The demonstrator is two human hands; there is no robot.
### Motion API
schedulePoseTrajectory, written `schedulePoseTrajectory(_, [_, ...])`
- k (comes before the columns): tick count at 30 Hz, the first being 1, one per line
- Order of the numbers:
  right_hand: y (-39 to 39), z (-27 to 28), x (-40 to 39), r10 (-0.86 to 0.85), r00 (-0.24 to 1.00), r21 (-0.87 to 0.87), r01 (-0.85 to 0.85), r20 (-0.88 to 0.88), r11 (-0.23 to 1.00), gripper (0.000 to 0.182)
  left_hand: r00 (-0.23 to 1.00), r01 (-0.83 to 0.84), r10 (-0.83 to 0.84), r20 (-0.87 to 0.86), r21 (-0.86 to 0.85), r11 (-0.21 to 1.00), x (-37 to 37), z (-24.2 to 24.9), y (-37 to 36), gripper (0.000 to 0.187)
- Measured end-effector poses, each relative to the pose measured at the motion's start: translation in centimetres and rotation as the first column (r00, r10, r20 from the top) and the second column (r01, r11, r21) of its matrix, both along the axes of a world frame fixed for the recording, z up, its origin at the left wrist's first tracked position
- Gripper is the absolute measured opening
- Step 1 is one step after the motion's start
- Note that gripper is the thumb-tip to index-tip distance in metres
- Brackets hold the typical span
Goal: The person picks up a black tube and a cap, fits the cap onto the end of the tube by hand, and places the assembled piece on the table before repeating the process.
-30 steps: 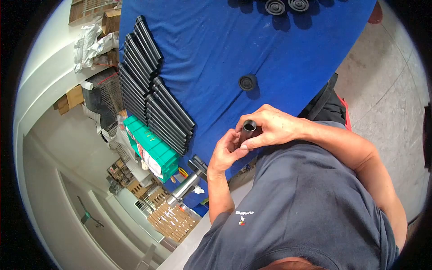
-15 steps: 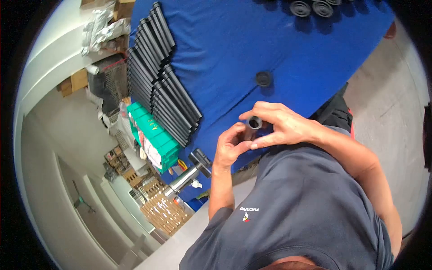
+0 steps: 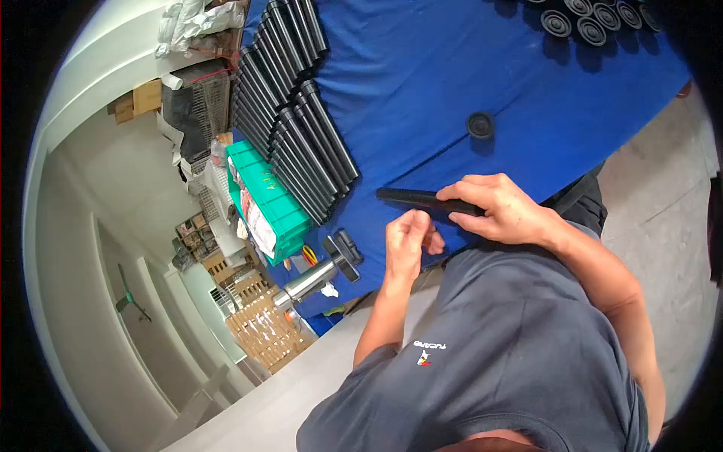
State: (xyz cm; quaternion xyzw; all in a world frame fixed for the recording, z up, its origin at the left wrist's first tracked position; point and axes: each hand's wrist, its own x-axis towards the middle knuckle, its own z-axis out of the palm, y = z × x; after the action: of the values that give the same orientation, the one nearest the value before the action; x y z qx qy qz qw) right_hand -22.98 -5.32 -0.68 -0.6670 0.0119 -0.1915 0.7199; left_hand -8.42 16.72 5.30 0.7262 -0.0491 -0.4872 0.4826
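Since approx 1 s ago the long black plastic tube (image 3: 422, 200) has swung from end-on, mouth toward the camera, to lying nearly flat over the blue cloth-covered table (image 3: 422, 83), and both hands have moved apart along it. Right hand (image 3: 501, 207) has fingers wrapped round the tube's near end, gripping it. Left hand (image 3: 410, 237) sits just below the tube w/ fingers loosely curled, thumb and forefinger close together; can't tell whether it pinches anything, and it doesn't look to be touching the tube.

Progress, judging by layout: two stacked rows of matching black tubes (image 3: 301, 113) already lie side by side on the table's left part, so a good batch looks handled. A group of black round ribbed caps (image 3: 584, 19) waits at the far edge, and a single black round cap (image 3: 480, 124) sits alone mid-table, near the right hand but apart from it. So prob. more pieces are left to do; can't see if the held tube has a cap fitted.

Around: green plastic crate (image 3: 267, 200) w/ papers below the table's left edge, a silver metal cylinder tool w/ black knob (image 3: 320, 271) near the left hand, a wooden pallet (image 3: 267, 331) on the floor. Nothing lies between the tube and the stacked rows.
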Motion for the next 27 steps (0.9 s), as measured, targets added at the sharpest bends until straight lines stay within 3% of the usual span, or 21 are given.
schedulePoseTrajectory(1, [0.0, 0.2, 0.0, 0.003, 1.000, 0.002, -0.003, -0.013, 1.000, 0.034, 0.983, 0.062, -0.070, 0.170, 0.050, 0.997, -0.2, 0.1, -0.1, 0.029])
schedulePoseTrajectory(2, [0.0, 0.3, 0.1, 0.009, 1.000, 0.004, -0.008, -0.026, 1.000, 0.033, 0.892, 0.071, -0.098, 0.442, 0.077, 0.994, -1.1, 0.1, -0.4, 0.028])
schedulePoseTrajectory(3, [0.0, 0.3, 0.1, 0.010, 0.999, 0.017, -0.010, -0.037, 1.000, 0.034, 0.725, 0.071, -0.123, 0.677, 0.105, 0.992, -1.8, 0.5, -1.2, 0.028])
schedulePoseTrajectory(4, [0.1, 0.2, 0.2, 0.010, 0.999, 0.029, -0.009, -0.049, 1.000, 0.035, 0.408, 0.291, -0.254, 0.877, 0.139, 0.947, -1.1, 1.0, -2.7, 0.032])
schedulePoseTrajectory(5, [0.1, 0.1, 0.2, 0.007, 0.998, 0.042, -0.005, -0.064, 0.999, 0.035, 0.189, 0.355, -0.257, 0.948, 0.178, 0.918, -1.0, 1.5, -5.0, 0.043])
schedulePoseTrajectory(6, [0.1, 0.1, 0.3, 0.009, 0.999, 0.080, -0.005, -0.048, 0.997, 0.037, 0.121, 0.381, -0.314, 0.942, 0.248, 0.891, -0.7, 1.5, -6.0, 0.047])
schedulePoseTrajectory(8, [0.0, 0.2, 0.4, -0.016, 0.999, 0.156, 0.021, -0.034, 0.988, 0.041, 0.126, 0.426, -0.427, 0.895, 0.340, 0.839, 0.2, 0.5, -5.9, 0.050])
schedulePoseTrajectory(9, [-0.4, 0.4, 0.3, 0.033, 0.997, 0.162, -0.020, -0.075, 0.987, 0.042, 0.191, 0.436, -0.485, 0.853, 0.369, 0.821, 0.7, 0.1, -5.6, 0.049])
schedulePoseTrajectory(10, [-0.9, 0.7, 0.2, 0.082, 0.990, 0.172, -0.062, -0.115, 0.983, 0.043, 0.460, 0.359, -0.418, 0.783, 0.266, 0.895, 0.2, 0.1, -5.3, 0.046])
schedulePoseTrajectory(11, [-1.3, 0.8, 0.0, 0.134, 0.979, 0.184, -0.105, -0.153, 0.977, 0.044, 0.545, 0.377, -0.430, 0.720, 0.248, 0.893, 0.3, 0.7, -5.2, 0.042])
schedulePoseTrajectory(12, [-0.9, 0.2, 0.2, 0.082, 0.995, 0.234, -0.068, -0.050, 0.970, 0.044, 0.637, 0.390, -0.430, 0.640, 0.214, 0.896, 0.4, 1.2, -5.4, 0.040])
schedulePoseTrajectory(14, [-0.6, -0.2, 0.3, 0.109, 0.994, 0.327, -0.095, -0.025, 0.940, 0.043, 0.751, 0.416, -0.439, 0.493, 0.163, 0.895, 1.0, 1.6, -5.1, 0.037])
schedulePoseTrajectory(19, [-0.8, -0.4, 0.1, 0.154, 0.987, 0.355, -0.127, -0.049, 0.926, 0.039, 0.809, 0.522, -0.517, 0.280, 0.062, 0.851, 2.2, 1.7, -4.0, 0.035])
schedulePoseTrajectory(22, [-0.9, -0.2, 0.1, 0.170, 0.985, 0.358, -0.146, -0.036, 0.922, 0.035, 0.820, 0.537, -0.514, 0.251, -0.027, 0.843, 2.2, 1.9, -4.5, 0.037])
schedulePoseTrajectory(25, [-0.9, -0.3, 0.1, 0.165, 0.986, 0.317, -0.150, -0.022, 0.937, 0.033, 0.842, 0.525, -0.517, 0.153, -0.015, 0.851, 2.3, 2.4, -4.3, 0.049])
schedulePoseTrajectory(27, [-1.1, -0.4, 0.0, 0.176, 0.984, 0.256, -0.164, -0.027, 0.953, 0.032, 0.782, 0.606, -0.599, 0.175, 0.015, 0.795, 3.1, 2.3, -3.8, 0.044])
